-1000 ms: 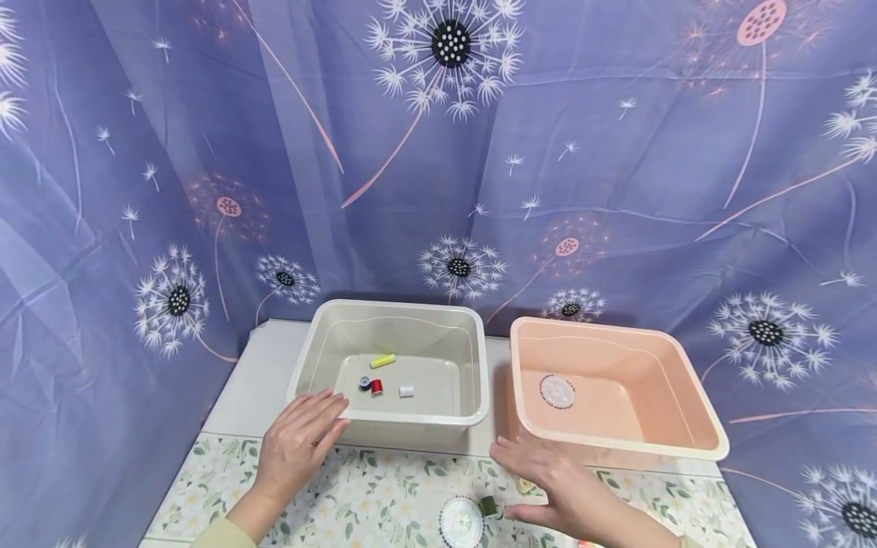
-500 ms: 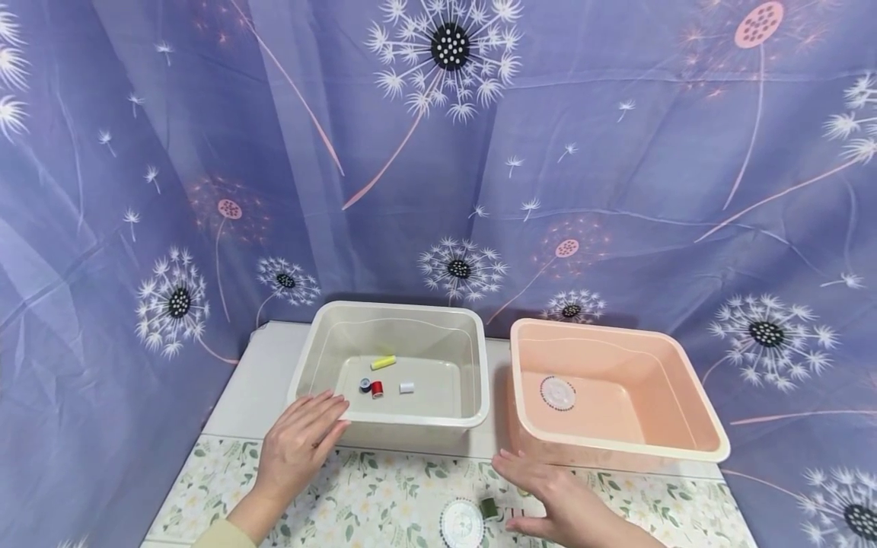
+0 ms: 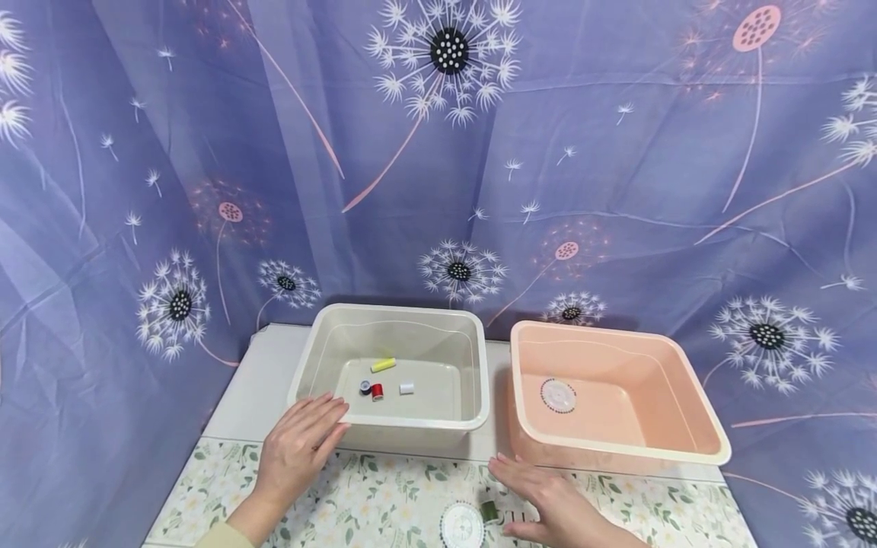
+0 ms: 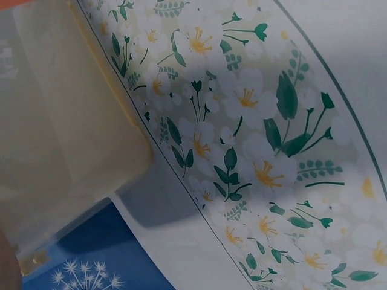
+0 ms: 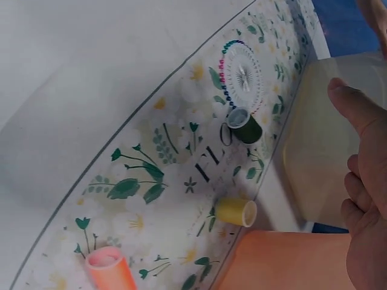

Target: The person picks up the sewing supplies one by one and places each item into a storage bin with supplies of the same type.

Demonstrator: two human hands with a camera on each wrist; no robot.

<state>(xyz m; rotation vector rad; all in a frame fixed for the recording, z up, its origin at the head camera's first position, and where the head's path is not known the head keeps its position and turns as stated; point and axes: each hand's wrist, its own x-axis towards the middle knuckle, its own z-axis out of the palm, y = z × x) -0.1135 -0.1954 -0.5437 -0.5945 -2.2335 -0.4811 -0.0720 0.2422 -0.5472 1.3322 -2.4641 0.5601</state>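
Observation:
My left hand (image 3: 298, 449) rests at the front left corner of the grey plastic bin (image 3: 411, 421), fingers extended together over its rim. My right hand (image 3: 548, 502) hovers over the table before the pink bin (image 3: 617, 449), thumb apart from the fingers and nothing held. Left of that thumb lie a dark green thread spool (image 3: 489, 511) and a round white wheel of pins (image 3: 462, 525). The right wrist view also shows a yellow thread spool (image 5: 234, 211) and an orange-pink spool (image 5: 110, 270) on the table; the right hand hides both from the head view.
Inside the grey bin are a yellow spool (image 3: 383, 364), a red spool (image 3: 377, 392), a dark blue spool (image 3: 365, 387) and a white spool (image 3: 406, 388). The pink bin holds another pin wheel (image 3: 558, 396). A blue dandelion curtain (image 3: 384, 251) hangs behind; a floral cloth (image 3: 384, 495) covers the table front.
My right hand has drawn back a little toward the table's front. My left hand stays at the grey bin's rim, and the spools and pin wheels have not moved.

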